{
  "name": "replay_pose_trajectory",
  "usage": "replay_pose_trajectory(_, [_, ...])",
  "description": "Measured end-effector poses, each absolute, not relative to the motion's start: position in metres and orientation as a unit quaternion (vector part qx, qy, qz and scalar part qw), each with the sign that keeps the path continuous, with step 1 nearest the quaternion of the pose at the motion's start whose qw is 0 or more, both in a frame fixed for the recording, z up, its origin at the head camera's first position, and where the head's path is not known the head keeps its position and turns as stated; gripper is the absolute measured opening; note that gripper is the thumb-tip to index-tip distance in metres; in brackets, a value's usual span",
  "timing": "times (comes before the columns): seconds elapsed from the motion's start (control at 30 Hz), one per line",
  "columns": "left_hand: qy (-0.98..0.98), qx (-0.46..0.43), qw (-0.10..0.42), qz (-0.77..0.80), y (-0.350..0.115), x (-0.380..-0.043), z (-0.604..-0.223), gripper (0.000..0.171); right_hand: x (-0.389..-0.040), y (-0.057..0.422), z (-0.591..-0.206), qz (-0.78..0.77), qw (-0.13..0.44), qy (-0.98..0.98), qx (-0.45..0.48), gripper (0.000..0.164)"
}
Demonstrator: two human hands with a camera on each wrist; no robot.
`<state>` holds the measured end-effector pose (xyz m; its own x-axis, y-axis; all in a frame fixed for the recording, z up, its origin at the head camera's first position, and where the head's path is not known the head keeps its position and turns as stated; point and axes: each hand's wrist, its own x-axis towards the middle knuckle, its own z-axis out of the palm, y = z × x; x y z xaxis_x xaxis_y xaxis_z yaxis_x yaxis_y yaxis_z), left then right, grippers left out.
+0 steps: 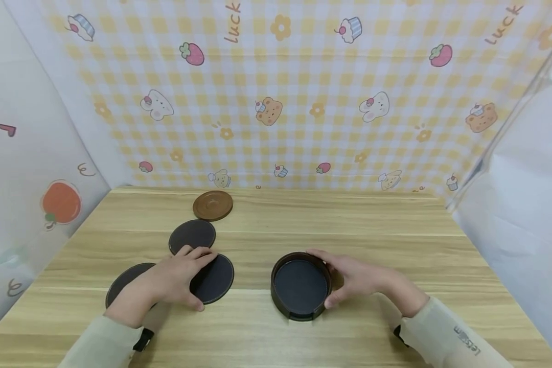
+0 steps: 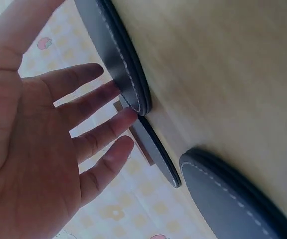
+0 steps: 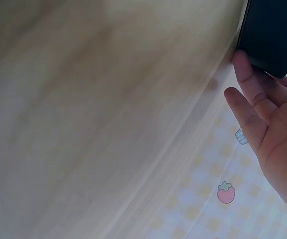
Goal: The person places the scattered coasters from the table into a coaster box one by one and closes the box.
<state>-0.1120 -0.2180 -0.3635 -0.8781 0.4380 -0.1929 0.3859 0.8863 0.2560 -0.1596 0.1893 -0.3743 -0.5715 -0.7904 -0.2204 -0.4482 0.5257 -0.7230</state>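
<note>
A round black coaster with pale edge stitching lies under my left hand. The spread fingers reach over it, with the thumb near its front edge; in the left wrist view fingertips overlap the rim of that coaster. To the right, my right hand holds a round dark coaster holder by its right side, thumb in front and fingers behind. Inside the holder lies a black coaster, and a notch opens the holder's front wall. The right wrist view shows fingers against the holder.
Another black coaster lies behind the left hand, and one more sits partly hidden by the left forearm. A brown round disc rests farther back on the wooden table. Patterned cloth hangs behind the table.
</note>
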Motion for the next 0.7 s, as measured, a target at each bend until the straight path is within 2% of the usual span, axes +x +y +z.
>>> replay_pose_trajectory(0.7, [0.956,0.234,0.12,0.128,-0.2164,-0.1108,-0.3638,0.093,-0.1595,0.1907,-0.3732,-0.325,0.282,0.819,-0.379,0.108])
